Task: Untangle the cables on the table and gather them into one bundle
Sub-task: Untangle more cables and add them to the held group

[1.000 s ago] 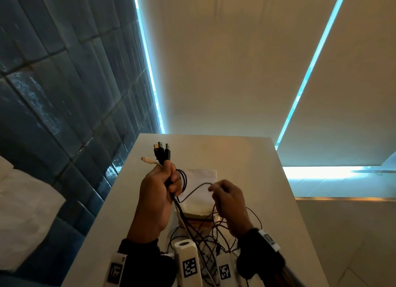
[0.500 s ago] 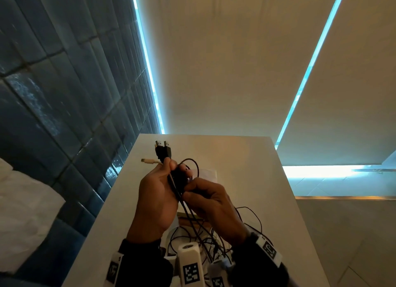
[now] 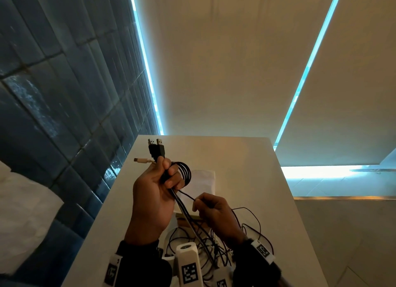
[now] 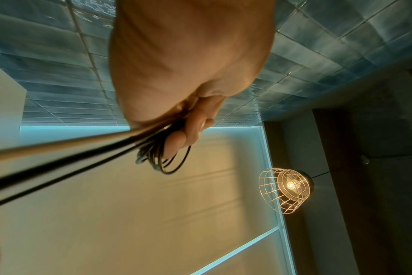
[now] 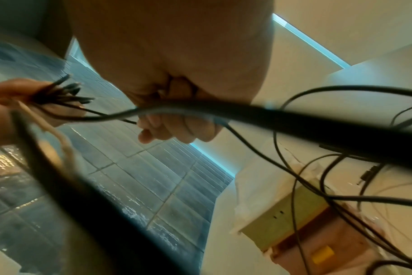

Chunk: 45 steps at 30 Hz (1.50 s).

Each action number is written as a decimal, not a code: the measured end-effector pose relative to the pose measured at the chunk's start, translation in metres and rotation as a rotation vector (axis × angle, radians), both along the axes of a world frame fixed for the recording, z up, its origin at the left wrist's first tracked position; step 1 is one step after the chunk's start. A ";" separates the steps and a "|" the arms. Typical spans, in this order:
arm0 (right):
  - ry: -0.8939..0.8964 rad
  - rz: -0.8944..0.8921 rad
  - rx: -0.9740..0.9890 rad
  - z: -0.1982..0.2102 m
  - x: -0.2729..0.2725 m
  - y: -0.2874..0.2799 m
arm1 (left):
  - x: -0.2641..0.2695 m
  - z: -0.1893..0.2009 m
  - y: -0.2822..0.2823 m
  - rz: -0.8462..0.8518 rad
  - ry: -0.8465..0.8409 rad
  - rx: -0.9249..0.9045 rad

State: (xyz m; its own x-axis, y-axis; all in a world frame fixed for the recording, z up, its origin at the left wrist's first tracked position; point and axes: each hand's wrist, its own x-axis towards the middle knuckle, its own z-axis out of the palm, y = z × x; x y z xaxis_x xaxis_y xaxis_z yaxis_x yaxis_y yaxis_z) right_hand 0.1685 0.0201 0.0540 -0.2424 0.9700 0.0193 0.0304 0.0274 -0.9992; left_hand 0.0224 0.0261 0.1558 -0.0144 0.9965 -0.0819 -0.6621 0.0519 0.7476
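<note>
Surface (image 3: 246,168): pale, narrow, running away from the viewer, with a tiled wall on its left. Loose cables (image 3: 214,248): a dark tangle lying on the near end of the surface, below and between the two wrists, draped over a small box (image 5: 294,223). Left hand (image 3: 154,192): raised above the surface, fingers clenched round the gathered bundle (image 3: 184,175), whose coils bulge to the right of the fist while the plugs (image 3: 156,147) stick out upward and away. Right hand (image 3: 214,209): lower and just right of the left, fingers pinching one thin strand (image 3: 186,194). The strand's long axis runs up and leftward from the pinch into the left fist, nearly taut; its free length trails down from the right hand into the tangle, so the right hand is the nearer one to feed it on, probably by looping toward the fist.
</note>
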 end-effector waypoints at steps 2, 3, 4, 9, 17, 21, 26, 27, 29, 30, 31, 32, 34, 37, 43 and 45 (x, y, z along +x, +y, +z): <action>-0.011 -0.018 -0.024 -0.005 0.000 0.000 | -0.001 0.000 0.000 0.003 -0.001 -0.005; -0.023 -0.029 -0.026 -0.008 0.000 0.001 | -0.001 0.000 0.000 0.002 0.000 -0.005; -0.031 -0.041 -0.028 -0.011 -0.001 0.001 | -0.001 0.000 0.000 0.000 0.005 -0.004; -0.135 -0.123 -0.014 -0.041 -0.002 0.010 | -0.002 0.001 0.001 -0.006 0.029 0.005; -0.305 -0.171 -0.110 -0.064 0.005 0.014 | -0.006 0.001 0.004 0.011 0.133 -0.038; -0.044 -0.278 -0.192 -0.020 0.005 0.021 | -0.005 0.001 0.004 0.012 0.224 -0.073; 0.184 -0.267 -0.044 0.048 -0.005 0.018 | 0.002 0.002 0.002 0.027 0.289 -0.138; 0.193 -0.241 0.013 0.057 -0.008 0.015 | 0.003 0.002 0.002 0.028 0.304 -0.144; 0.189 -0.185 0.115 0.070 -0.014 0.008 | 0.004 0.001 0.002 0.031 0.335 -0.152; 0.180 -0.155 0.157 0.073 -0.016 0.005 | 0.005 0.000 0.002 0.034 0.346 -0.157; 0.172 -0.129 0.185 0.074 -0.018 0.004 | 0.004 -0.001 0.002 0.037 0.344 -0.163; 0.170 -0.109 0.195 0.074 -0.018 0.004 | 0.004 -0.002 0.002 0.037 0.323 -0.167; 0.189 -0.073 0.185 0.071 -0.017 0.004 | 0.002 -0.003 0.003 0.014 0.235 -0.164; 0.181 0.005 0.165 0.066 -0.016 0.002 | -0.002 -0.002 0.003 -0.043 0.097 -0.121; 0.182 0.142 0.019 0.054 -0.015 0.000 | -0.002 0.000 0.002 -0.024 -0.019 -0.048; 0.186 0.153 -0.023 0.047 -0.014 0.003 | -0.001 -0.001 0.002 -0.024 -0.026 -0.034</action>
